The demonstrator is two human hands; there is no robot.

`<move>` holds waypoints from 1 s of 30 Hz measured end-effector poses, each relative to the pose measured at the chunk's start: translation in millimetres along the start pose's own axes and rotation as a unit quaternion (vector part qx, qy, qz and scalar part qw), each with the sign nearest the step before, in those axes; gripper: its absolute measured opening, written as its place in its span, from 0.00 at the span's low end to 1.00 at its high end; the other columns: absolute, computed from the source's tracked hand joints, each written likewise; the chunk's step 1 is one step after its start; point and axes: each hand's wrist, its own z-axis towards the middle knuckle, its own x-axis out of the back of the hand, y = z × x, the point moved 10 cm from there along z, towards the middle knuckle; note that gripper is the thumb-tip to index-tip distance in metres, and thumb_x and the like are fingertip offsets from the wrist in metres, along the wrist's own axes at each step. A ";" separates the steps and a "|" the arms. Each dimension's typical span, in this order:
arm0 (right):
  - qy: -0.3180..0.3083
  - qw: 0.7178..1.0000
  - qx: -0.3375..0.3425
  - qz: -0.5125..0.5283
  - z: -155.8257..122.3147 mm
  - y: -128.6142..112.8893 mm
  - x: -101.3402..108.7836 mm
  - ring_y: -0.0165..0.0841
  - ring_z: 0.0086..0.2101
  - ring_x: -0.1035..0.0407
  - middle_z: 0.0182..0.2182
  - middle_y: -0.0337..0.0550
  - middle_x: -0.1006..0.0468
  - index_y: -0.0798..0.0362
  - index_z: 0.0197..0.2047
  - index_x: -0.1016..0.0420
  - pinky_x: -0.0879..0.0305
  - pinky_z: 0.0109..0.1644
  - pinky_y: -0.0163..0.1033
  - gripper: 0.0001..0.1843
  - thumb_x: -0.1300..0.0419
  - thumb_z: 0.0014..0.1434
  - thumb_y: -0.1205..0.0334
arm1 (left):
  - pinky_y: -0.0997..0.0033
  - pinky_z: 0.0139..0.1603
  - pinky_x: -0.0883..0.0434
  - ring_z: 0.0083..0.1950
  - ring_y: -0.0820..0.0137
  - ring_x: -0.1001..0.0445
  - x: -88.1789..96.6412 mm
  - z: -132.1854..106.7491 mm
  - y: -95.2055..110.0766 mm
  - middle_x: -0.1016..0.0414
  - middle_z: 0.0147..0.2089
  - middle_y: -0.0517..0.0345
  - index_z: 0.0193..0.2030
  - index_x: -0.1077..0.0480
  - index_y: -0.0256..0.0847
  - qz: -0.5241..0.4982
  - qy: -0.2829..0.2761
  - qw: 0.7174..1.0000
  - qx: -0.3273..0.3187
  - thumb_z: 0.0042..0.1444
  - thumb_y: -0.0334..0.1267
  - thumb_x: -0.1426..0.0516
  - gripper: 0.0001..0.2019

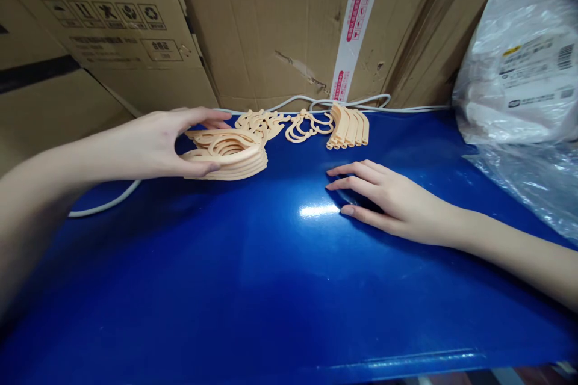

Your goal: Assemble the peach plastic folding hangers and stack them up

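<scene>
My left hand (158,141) spans a stack of beige plastic hanger pieces (244,162), thumb against the near side and fingers at the far side, partly hidden. The pieces are curved, with open middles, and lie nested together. Behind them is a loose pile of beige hanger hooks (259,123), with a few more curved hooks (300,129) to its right. A row of short beige curved tubes (347,126) stands side by side further right. My right hand (379,198) rests low over the blue tabletop (271,277), fingers apart and holding nothing.
Cardboard boxes (271,24) wall off the back and left. A white cable (293,99) runs along the table's back edge and loops out at the left. Clear plastic bags with a white labelled package (528,72) occupy the right back corner.
</scene>
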 end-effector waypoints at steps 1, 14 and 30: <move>-0.001 1.000 0.000 0.000 0.0 0.0 -0.1 0.45 0.57 0.31 0.61 0.56 0.29 0.52 0.59 0.29 0.33 0.59 0.55 0.19 0.47 0.71 0.53 | 0.38 0.63 0.33 0.58 0.52 0.27 -0.8 0.4 0.5 0.27 0.63 0.53 0.69 0.37 0.44 -0.005 0.000 1.000 -0.002 0.54 0.58 0.43 0.37; 0.001 1.000 -0.002 -0.001 -1.0 0.9 0.3 0.45 0.57 0.31 0.61 0.56 0.29 0.53 0.58 0.28 0.33 0.59 0.55 0.19 0.48 0.71 0.53 | 0.45 0.63 0.31 0.58 0.56 0.27 -4.7 0.8 1.7 0.28 0.65 0.53 0.68 0.37 0.41 0.009 -0.002 1.000 -0.007 0.55 0.57 0.44 0.37; 0.004 1.000 -0.001 -0.001 -0.6 1.3 1.2 0.45 0.56 0.31 0.61 0.56 0.28 0.52 0.58 0.28 0.32 0.58 0.56 0.19 0.48 0.71 0.53 | 0.39 0.66 0.37 0.64 0.51 0.31 -1.3 0.2 -3.9 0.31 0.68 0.55 0.70 0.39 0.45 -0.033 -0.019 0.999 0.015 0.55 0.66 0.44 0.41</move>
